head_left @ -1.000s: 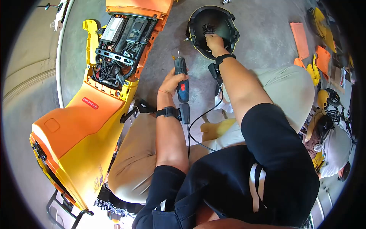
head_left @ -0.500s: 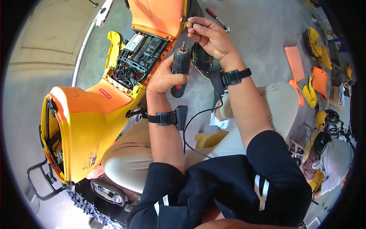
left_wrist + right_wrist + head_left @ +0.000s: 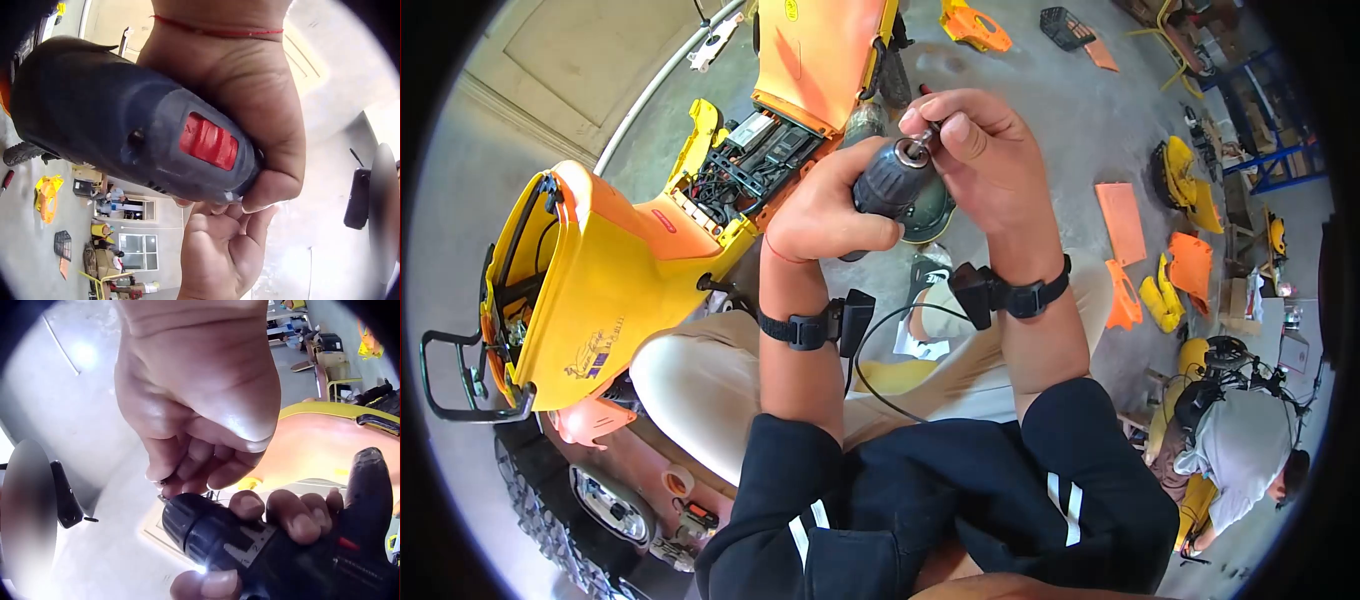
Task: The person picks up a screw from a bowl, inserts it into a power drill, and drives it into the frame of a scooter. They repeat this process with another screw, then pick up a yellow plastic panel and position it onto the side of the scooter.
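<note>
My left hand (image 3: pixel 820 205) grips a dark cordless drill (image 3: pixel 888 185) around its body, the chuck pointing up and away from me. A short bit sticks out of the chuck (image 3: pixel 187 519). Right at the bit's tip, my right hand (image 3: pixel 1000 170) pinches a small dark screw (image 3: pixel 164 482) between thumb and fingertips; the fingers cover most of it. The drill's red switch (image 3: pixel 209 142) faces the left wrist camera. Below the hands, a black bowl-shaped shell (image 3: pixel 930 220) on the floor is partly hidden by them.
A yellow and orange scooter body (image 3: pixel 615 290) stands at my left, its compartment (image 3: pixel 750 160) uncovered with wiring inside. Orange panels (image 3: pixel 1120 222) and yellow pieces (image 3: pixel 1162 300) lie on the floor at right. Another person (image 3: pixel 1245 430) bends over parts at far right.
My right hand has left the black shell, risen with the screw, and come over to the drill's bit. My left hand has lifted the drill closer. The head view has shifted.
</note>
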Available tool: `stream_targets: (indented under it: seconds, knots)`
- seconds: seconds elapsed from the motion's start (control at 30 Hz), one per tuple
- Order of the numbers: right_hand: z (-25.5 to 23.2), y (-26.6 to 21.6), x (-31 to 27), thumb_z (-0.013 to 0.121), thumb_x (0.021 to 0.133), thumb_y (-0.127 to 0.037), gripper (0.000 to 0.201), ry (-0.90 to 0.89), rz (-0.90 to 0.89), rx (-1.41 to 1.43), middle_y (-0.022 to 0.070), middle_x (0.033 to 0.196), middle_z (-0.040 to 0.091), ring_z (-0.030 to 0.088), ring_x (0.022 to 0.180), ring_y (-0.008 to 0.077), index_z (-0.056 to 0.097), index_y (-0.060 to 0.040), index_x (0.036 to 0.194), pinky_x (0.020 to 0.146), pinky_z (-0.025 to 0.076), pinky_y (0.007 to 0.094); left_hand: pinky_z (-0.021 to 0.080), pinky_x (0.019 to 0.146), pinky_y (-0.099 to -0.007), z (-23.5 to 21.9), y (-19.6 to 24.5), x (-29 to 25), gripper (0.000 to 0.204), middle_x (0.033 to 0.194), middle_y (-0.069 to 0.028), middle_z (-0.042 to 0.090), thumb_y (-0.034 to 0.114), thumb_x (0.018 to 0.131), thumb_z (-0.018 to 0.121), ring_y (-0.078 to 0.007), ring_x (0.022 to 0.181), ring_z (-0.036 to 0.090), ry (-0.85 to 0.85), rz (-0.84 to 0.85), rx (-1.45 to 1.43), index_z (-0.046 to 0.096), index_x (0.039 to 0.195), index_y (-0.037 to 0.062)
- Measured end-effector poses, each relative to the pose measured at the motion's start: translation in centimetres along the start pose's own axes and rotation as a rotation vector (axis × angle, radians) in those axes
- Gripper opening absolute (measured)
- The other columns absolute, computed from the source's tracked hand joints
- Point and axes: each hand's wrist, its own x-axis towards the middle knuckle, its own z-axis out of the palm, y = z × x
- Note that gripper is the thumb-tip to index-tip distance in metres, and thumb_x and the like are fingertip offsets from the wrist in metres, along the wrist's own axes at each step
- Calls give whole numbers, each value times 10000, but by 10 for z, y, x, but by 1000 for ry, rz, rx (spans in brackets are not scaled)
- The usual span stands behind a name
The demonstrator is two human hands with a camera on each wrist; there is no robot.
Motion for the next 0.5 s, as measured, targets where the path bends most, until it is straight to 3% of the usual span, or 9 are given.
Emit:
stream_targets:
  seconds: [0.2, 0.27, 0.5]
  knots:
    - [9, -13, -11, 689, 934, -189, 221, 85, 8, 30, 137, 1020, 714, 666, 948, 189, 701, -13, 1066, 862, 520, 302, 450, 740, -247, 9, 5, -1, 521, 884, 15, 579, 94, 539, 715, -105, 805, 534, 22, 34, 99, 627, 1044, -3]
    - [6, -18, -12, 696, 931, -197, 219, 85, 4, -60, 126, 1024, 715, 648, 941, 169, 706, -22, 1061, 849, 501, 285, 491, 707, -273, 10, 9, -2, 574, 882, -19, 602, 97, 598, 719, -115, 771, 560, -37, -4, 62, 625, 1148, -38]
    - [5, -19, -8, 692, 936, -210, 200, 123, 94, 13, 90, 1045, 711, 618, 896, 122, 713, -51, 1055, 823, 489, 277, 473, 645, -280, 9, 16, -4, 437, 796, -19, 578, 115, 619, 692, -111, 709, 526, -20, 32, 69, 633, 1028, -26]
